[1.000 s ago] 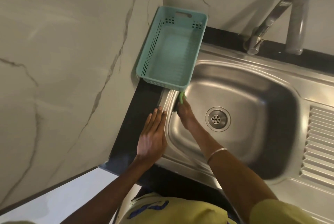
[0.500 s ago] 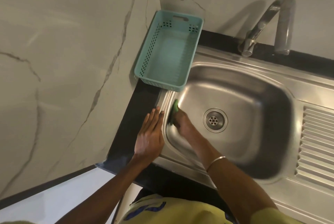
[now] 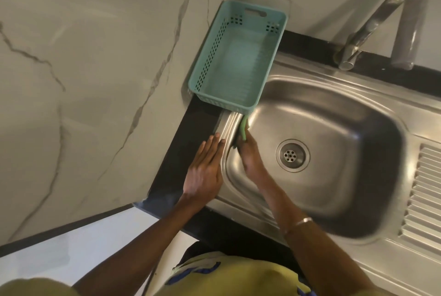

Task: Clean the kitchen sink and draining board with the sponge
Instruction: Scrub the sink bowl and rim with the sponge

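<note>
**Scrubbing the basin's left wall**

Right hand point(image 3: 250, 154) grips the green sponge point(image 3: 244, 128), pressing it against the steel sink point(image 3: 334, 114) just below the teal basket point(image 3: 238, 66). Left hand point(image 3: 205, 171) lies flat, fingers straight together, on the rim. Next, probably the basin floor, then the ribbed draining board point(image 3: 424, 197). Marble-look walls, black counter point(image 3: 191, 133).

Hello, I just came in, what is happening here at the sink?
A person is scrubbing a steel kitchen sink. The right hand presses a green sponge against the basin's left inner wall, just below an empty teal basket in the corner. The left hand lies flat and open on the sink's left rim, bracing. The tap shows no running water, and the ribbed draining board on the right is not being touched.
</note>
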